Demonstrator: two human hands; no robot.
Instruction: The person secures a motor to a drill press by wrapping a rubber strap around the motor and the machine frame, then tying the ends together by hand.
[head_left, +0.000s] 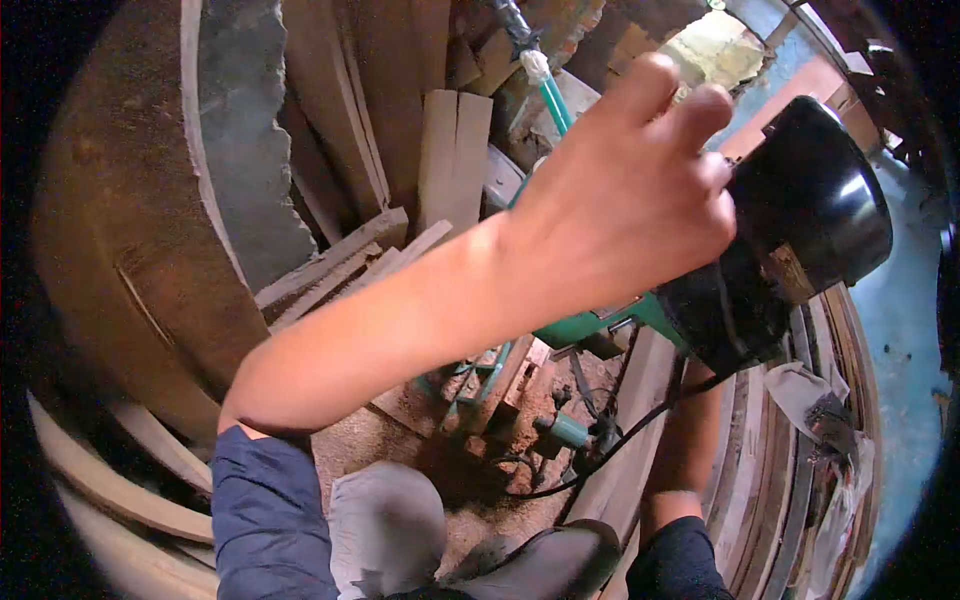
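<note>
left hand (625, 200) from above, fingers together, curled on black motor housing (810, 215), steadying it over planks (800, 470) | right forearm (690, 440) rising beneath, likely supporting weight, hand hidden, grip cannot tell | cord (610, 445) trailing

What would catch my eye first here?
A bare left hand fills the centre, fingers curled on a glossy black power tool at upper right. Below it sits a green machine frame over sawdust, with wooden planks leaning behind.
</note>
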